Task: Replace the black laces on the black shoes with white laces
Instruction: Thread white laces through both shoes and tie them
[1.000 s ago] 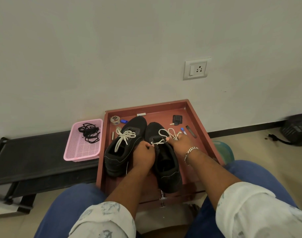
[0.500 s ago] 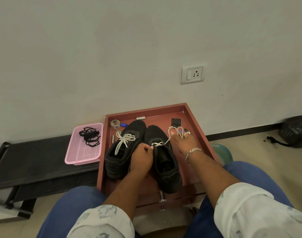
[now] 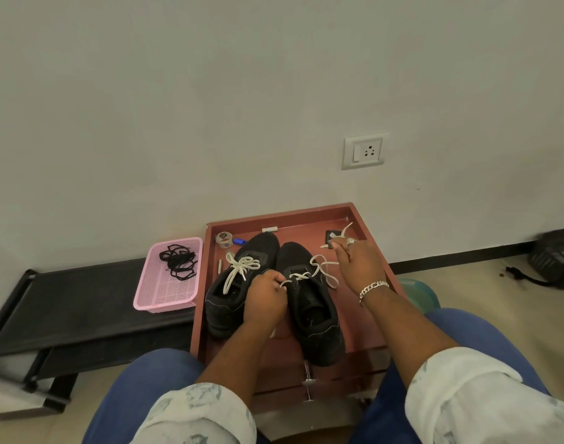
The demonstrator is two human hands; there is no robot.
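Two black shoes sit side by side in a red-brown tray (image 3: pixel 370 225), toes toward the wall. Left shoe (image 3: pixel 239 290) already carries a white lace (image 3: pixel 240 267), ends loose over the tongue. Right shoe (image 3: pixel 312 309) has a second white lace (image 3: pixel 322 267) crossed only at the lowest eyelets.

Left hand (image 3: pixel 266 298) is curled, pinching one end of that lace at the shoe's left eyelet edge; it sits between the two shoes and hides part of the left shoe's collar. Right hand (image 3: pixel 359 261), ring and chain bracelet on it, grips the other end, raised over the tray's right side, lace tip poking up past the fingers.

Old black laces (image 3: pixel 178 261) lie bundled in a pink mesh basket (image 3: pixel 165 299) on a black shelf (image 3: pixel 66 306), just left of the tray.

Tray clutter near the toes: tape roll (image 3: pixel 224 240), small blue item (image 3: pixel 239 241), dark object partly hidden behind the right hand. Wall socket (image 3: pixel 365 151) above. Black bag (image 3: pixel 556 257) on floor far right.
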